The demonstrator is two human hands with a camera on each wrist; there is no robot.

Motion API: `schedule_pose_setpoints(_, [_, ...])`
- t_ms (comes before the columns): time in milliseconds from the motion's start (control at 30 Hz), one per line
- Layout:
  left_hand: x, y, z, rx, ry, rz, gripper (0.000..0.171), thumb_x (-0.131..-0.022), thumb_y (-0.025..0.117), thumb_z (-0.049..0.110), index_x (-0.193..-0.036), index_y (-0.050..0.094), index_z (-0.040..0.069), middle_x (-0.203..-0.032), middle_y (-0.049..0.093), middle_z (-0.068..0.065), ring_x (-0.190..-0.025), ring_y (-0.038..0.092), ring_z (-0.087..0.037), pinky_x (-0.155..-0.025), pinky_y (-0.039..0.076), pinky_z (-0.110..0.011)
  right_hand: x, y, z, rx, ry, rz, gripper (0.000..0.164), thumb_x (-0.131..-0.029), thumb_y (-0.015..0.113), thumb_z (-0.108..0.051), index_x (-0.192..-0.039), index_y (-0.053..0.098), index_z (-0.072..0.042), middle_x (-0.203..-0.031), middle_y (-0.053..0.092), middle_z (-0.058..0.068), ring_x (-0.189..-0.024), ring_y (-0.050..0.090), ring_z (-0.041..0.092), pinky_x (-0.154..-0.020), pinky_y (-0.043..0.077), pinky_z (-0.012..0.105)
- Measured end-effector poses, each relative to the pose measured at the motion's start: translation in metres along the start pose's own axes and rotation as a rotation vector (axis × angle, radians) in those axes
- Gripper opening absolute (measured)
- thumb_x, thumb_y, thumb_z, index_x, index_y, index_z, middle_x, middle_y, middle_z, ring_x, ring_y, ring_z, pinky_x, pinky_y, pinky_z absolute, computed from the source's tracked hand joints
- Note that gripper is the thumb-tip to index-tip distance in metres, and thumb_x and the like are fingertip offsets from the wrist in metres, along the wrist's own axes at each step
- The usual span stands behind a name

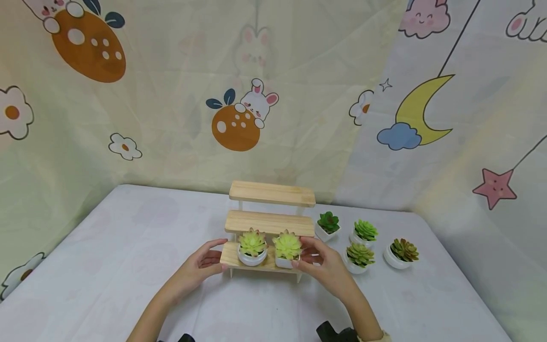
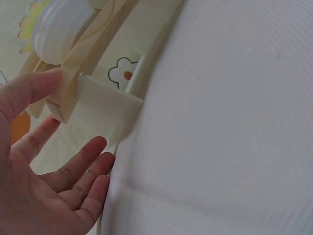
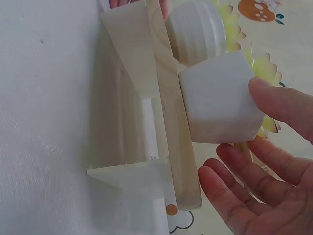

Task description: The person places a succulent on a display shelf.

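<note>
A three-tier wooden plant stand (image 1: 270, 222) with white supports stands on the table. Its lowest shelf (image 1: 230, 255) bears two yellow-green succulents, the left one in a round ribbed white pot (image 1: 252, 259). My left hand (image 1: 204, 263) pinches that shelf's left end between thumb and index finger, the other fingers spread below. At the shelf's right part, my right hand (image 1: 326, 268) holds the second succulent (image 1: 287, 244) by its square white pot (image 3: 220, 100). In the right wrist view the thumb lies on one side of this pot and fingertips on another; its base is against the shelf.
Right of the stand are a dark green succulent (image 1: 328, 222), two lighter green ones (image 1: 365, 230) and a reddish-green one (image 1: 404, 250), all in white pots. The upper two shelves bear no pots. A printed cloth (image 1: 171, 104) hangs behind the white-covered table (image 1: 141, 228).
</note>
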State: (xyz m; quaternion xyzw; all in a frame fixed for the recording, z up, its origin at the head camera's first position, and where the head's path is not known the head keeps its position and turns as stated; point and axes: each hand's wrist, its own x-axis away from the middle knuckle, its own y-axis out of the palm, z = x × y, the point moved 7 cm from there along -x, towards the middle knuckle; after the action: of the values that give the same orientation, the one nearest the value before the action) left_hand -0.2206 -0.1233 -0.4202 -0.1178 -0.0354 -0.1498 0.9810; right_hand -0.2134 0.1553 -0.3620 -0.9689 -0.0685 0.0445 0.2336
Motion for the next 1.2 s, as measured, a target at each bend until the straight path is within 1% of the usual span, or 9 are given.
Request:
schedule_pose_setpoints(133, [0.000, 0.000, 0.000, 0.001, 0.003, -0.003, 0.063, -0.084, 0.068, 0.027, -0.139, 0.039, 0.018, -0.122, 0.055, -0.016, -0.111, 0.053, -0.026, -0.089, 0.047, -0.035, 0.001, 0.000, 0.000, -0.002, 0.003, -0.011, 0.056, -0.076, 0.077, -0.021, -0.126, 0.054, -0.009, -0.106, 0.062, 0.006, -0.095, 0.059, 0.017, -0.082, 0.050, 0.024])
schedule_pose_setpoints(300, [0.000, 0.001, 0.000, 0.005, 0.008, -0.010, 0.063, -0.084, 0.068, 0.027, -0.140, 0.039, 0.017, -0.123, 0.055, -0.016, -0.112, 0.053, -0.026, -0.090, 0.046, -0.034, 0.002, -0.003, -0.002, 0.014, -0.015, -0.029, 0.056, -0.076, 0.077, -0.024, -0.126, 0.054, -0.011, -0.111, 0.061, 0.006, -0.100, 0.058, 0.019, -0.086, 0.050, 0.029])
schedule_pose_setpoints(500, [0.000, 0.002, 0.001, 0.008, 0.003, -0.009, 0.062, -0.084, 0.068, 0.027, -0.139, 0.039, 0.018, -0.123, 0.055, -0.016, -0.111, 0.053, -0.025, -0.089, 0.046, -0.033, 0.005, -0.014, -0.007, 0.012, -0.078, -0.037, 0.053, -0.077, 0.076, -0.022, -0.125, 0.054, -0.011, -0.115, 0.061, 0.009, -0.105, 0.058, 0.025, -0.089, 0.049, 0.035])
schedule_pose_setpoints(633, [0.000, 0.002, 0.001, 0.013, 0.002, -0.008, 0.063, -0.084, 0.068, 0.026, -0.139, 0.039, 0.017, -0.122, 0.055, -0.016, -0.111, 0.053, -0.026, -0.089, 0.046, -0.034, 0.009, -0.024, -0.009, 0.018, -0.078, -0.034, 0.052, -0.079, 0.074, -0.024, -0.126, 0.053, -0.010, -0.122, 0.058, 0.009, -0.109, 0.056, 0.025, -0.091, 0.048, 0.035])
schedule_pose_setpoints(833, [0.000, 0.002, 0.001, 0.014, -0.002, -0.005, 0.063, -0.084, 0.068, 0.026, -0.140, 0.039, 0.018, -0.123, 0.055, -0.016, -0.112, 0.053, -0.026, -0.090, 0.046, -0.037, 0.011, -0.044, -0.009, 0.079, -0.061, 0.010, 0.054, -0.080, 0.073, -0.028, -0.127, 0.051, -0.013, -0.124, 0.056, 0.006, -0.113, 0.053, 0.028, -0.094, 0.046, 0.038])
schedule_pose_setpoints(1000, [0.001, 0.001, 0.000, 0.015, -0.008, -0.004, 0.064, -0.084, 0.068, 0.027, -0.140, 0.038, 0.019, -0.124, 0.054, -0.016, -0.113, 0.052, -0.026, -0.091, 0.046, -0.036, 0.013, -0.062, -0.006, 0.163, -0.070, 0.074, 0.054, -0.081, 0.072, -0.031, -0.127, 0.051, -0.014, -0.126, 0.055, 0.005, -0.114, 0.054, 0.024, -0.094, 0.046, 0.037])
schedule_pose_setpoints(1200, [0.001, 0.000, 0.000, 0.010, -0.013, 0.003, 0.064, -0.084, 0.068, 0.027, -0.140, 0.038, 0.019, -0.123, 0.054, -0.016, -0.112, 0.052, -0.026, -0.091, 0.046, -0.036, 0.017, -0.083, -0.001, 0.214, -0.031, 0.137, 0.056, -0.082, 0.070, -0.033, -0.130, 0.049, -0.013, -0.131, 0.052, 0.007, -0.118, 0.050, 0.029, -0.096, 0.043, 0.043])
